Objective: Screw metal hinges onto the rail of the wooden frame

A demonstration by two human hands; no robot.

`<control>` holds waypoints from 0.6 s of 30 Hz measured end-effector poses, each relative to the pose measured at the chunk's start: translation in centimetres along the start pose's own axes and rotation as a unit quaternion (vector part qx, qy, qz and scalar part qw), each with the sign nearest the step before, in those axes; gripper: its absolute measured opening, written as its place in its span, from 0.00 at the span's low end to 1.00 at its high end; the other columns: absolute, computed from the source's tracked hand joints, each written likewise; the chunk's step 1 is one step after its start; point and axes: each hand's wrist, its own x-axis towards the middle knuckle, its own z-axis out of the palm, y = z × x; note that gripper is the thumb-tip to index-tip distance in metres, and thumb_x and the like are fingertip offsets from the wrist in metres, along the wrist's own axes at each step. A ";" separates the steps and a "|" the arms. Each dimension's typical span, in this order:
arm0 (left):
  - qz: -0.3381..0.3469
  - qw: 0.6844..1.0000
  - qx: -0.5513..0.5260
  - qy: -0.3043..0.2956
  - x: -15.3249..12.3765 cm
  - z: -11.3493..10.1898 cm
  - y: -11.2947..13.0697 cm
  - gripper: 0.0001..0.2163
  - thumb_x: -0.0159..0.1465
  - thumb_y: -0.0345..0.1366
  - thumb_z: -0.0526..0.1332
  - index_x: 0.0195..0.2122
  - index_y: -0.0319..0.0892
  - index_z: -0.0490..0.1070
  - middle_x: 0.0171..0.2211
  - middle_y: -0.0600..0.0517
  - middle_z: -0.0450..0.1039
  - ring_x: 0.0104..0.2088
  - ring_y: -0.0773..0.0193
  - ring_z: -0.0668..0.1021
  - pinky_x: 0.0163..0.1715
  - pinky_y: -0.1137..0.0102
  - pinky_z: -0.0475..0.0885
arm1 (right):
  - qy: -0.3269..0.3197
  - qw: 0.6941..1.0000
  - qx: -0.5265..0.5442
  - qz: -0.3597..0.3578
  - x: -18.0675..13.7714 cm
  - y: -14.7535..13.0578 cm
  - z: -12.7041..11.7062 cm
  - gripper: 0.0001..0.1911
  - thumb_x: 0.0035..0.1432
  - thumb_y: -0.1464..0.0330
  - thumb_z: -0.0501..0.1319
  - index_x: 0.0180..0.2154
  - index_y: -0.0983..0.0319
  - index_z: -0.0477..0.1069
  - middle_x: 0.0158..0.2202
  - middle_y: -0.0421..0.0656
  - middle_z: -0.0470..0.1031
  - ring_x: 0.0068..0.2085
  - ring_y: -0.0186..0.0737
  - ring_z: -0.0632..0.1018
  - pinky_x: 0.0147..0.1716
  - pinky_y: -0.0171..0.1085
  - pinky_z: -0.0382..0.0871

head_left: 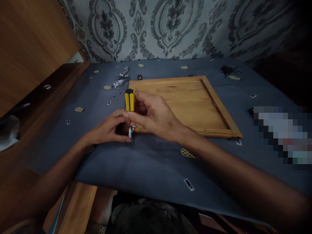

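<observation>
Head view: the right hand (158, 115) gripped an upright yellow screwdriver (129, 100) over a metal hinge (131, 131) at the wooden panel's (190, 105) near left corner. The left hand (108, 128) curved around the hinge from its left; whether it pinched was unclear.

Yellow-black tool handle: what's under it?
Under the handle: parts of the left hand and right hand, then a metal piece at the near-left corner of the wooden panel. Any shaft or tip is covered by the hands.
</observation>
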 end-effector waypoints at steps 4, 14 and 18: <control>-0.015 1.000 0.003 -0.009 0.1 -0.1 0.1 0.20 0.64 0.54 0.72 0.46 0.43 0.77 0.47 0.48 0.75 0.51 0.52 0.76 0.56 0.59 0.74 | -0.046 0.999 -0.008 -0.006 0.1 -0.3 -0.5 0.15 0.68 0.57 0.67 0.35 0.57 0.66 0.32 0.39 0.74 0.35 0.40 0.77 0.36 0.40 0.78; -0.026 1.000 0.002 -0.009 -0.1 -0.1 -0.1 0.22 0.63 0.57 0.72 0.47 0.44 0.77 0.45 0.49 0.73 0.47 0.54 0.75 0.51 0.60 0.74 | -0.077 0.997 -0.008 -0.006 0.1 -0.4 -1.0 0.16 0.69 0.55 0.65 0.35 0.58 0.66 0.33 0.41 0.74 0.36 0.41 0.77 0.37 0.42 0.77; -0.010 1.000 -0.001 0.000 -0.1 0.0 -0.2 0.22 0.63 0.56 0.73 0.48 0.45 0.77 0.48 0.48 0.73 0.50 0.52 0.75 0.55 0.57 0.74 | -0.065 0.998 0.002 0.004 0.1 -0.5 -1.1 0.16 0.69 0.55 0.65 0.36 0.58 0.67 0.32 0.41 0.74 0.36 0.42 0.77 0.38 0.43 0.78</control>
